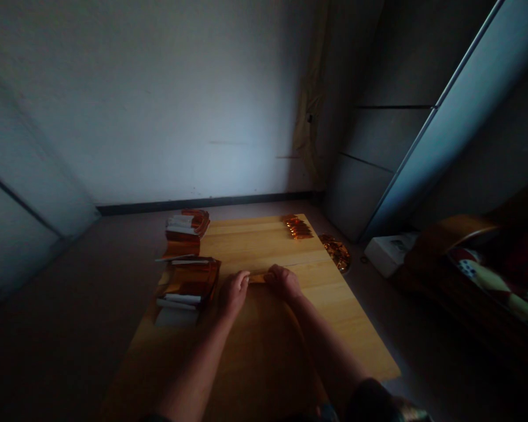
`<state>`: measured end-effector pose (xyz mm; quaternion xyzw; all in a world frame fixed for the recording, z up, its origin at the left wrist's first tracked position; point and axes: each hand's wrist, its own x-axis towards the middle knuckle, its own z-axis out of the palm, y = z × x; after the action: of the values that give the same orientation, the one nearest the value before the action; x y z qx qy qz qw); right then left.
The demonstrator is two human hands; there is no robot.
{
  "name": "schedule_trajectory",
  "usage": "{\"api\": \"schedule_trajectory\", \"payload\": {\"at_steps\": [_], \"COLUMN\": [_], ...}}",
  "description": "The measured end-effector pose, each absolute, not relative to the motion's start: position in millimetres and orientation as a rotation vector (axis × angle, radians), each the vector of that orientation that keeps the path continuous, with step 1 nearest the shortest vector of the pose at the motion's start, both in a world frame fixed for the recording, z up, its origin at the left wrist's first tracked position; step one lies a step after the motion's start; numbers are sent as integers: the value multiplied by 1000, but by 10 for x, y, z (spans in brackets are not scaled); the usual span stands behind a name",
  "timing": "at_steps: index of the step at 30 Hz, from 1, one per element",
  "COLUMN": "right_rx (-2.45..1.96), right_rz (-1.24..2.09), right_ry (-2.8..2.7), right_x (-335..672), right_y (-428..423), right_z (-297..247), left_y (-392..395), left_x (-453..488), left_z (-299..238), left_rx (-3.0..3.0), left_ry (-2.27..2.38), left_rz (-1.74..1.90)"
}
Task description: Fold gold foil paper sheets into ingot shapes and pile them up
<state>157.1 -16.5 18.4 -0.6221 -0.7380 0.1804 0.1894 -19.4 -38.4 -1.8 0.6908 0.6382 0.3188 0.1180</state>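
Between my two hands a narrow strip of folded gold foil paper (259,278) is stretched sideways, low over the wooden table (246,240). My left hand (235,290) pinches its left end, and my right hand (285,281) is closed around its right end. Just left of my left hand lies a stack of copper-coloured foil sheets (191,278) with white paper showing at the edges. Behind it is another stack of foil sheets (187,225). At the table's far right corner sits a row of folded foil pieces (298,227).
A container heaped with shiny foil pieces (335,253) stands on the floor right of the table. Beyond it are a white box (387,255), a wooden chair arm (466,228) and a tall cabinet (374,135). A pale wall (180,105) rises behind the table.
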Motion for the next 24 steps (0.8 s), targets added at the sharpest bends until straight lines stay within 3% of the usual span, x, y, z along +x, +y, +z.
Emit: {"api": "schedule_trajectory", "payload": {"at_steps": [13, 24], "right_rx": [-1831, -1812], "right_rz": [456, 358], "right_ry": [-2138, -2145], "right_x": [1544, 1558], "right_y": [-160, -174], "right_z": [223, 107], "left_y": [-431, -450], "left_x": [-118, -170], "left_z": [25, -5], "left_rx": [2079, 2101], "left_ry": [2101, 1986], "left_rz": [667, 908]}}
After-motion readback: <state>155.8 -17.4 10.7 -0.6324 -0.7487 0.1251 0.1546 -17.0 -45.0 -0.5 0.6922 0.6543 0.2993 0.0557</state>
